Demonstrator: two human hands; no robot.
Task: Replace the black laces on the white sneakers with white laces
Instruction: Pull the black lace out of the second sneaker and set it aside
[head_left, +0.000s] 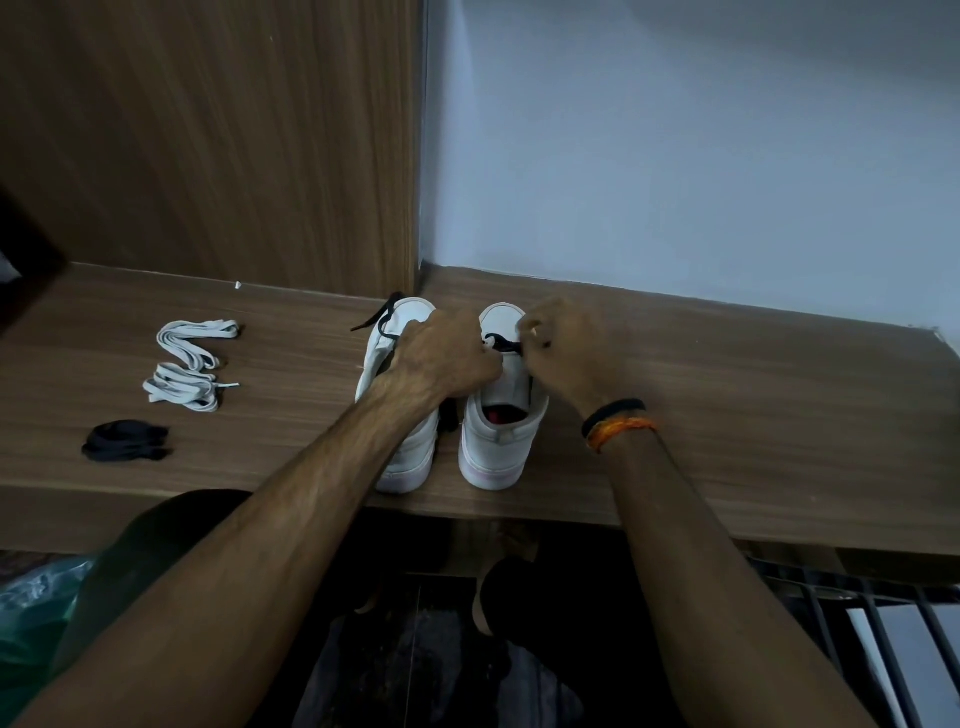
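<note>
We see two white sneakers side by side on the wooden shelf (727, 395), heels toward us. Our left hand (441, 358) lies over the left sneaker (410, 447), fingers curled toward the black lace (501, 344) of the right sneaker (493, 447); whether it pinches the lace we cannot tell. Our right hand (566, 353) pinches that lace near the toe. Well to the left lie the white laces (189, 364), with a bundled black lace (124, 440) just in front of them.
</note>
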